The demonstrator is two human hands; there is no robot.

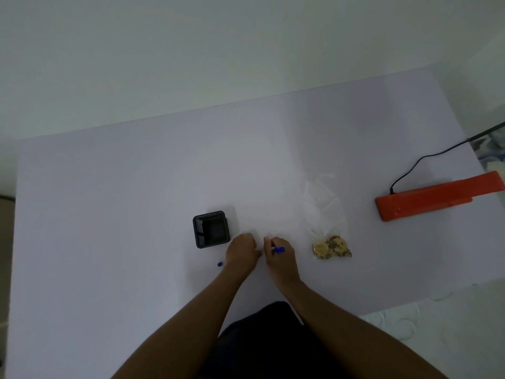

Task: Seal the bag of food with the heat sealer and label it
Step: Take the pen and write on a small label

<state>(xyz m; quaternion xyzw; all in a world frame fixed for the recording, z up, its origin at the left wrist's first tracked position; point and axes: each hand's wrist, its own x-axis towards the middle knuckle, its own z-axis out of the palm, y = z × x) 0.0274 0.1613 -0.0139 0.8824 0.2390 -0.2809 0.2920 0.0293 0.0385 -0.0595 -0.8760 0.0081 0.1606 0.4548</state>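
Note:
A clear plastic bag lies on the table right of centre, with cookies at its near end. The orange heat sealer lies at the right, its black cord running off the table's right edge. My right hand grips a blue pen just left of the bag. My left hand sits close beside it with curled fingers, and whether it pinches something small and white is too faint to tell. A blue pen cap lies left of my left wrist.
A black mesh pen holder stands just left of my hands. The white table spans the view, its far edge meeting a pale wall. Patterned floor shows past the table's right corner.

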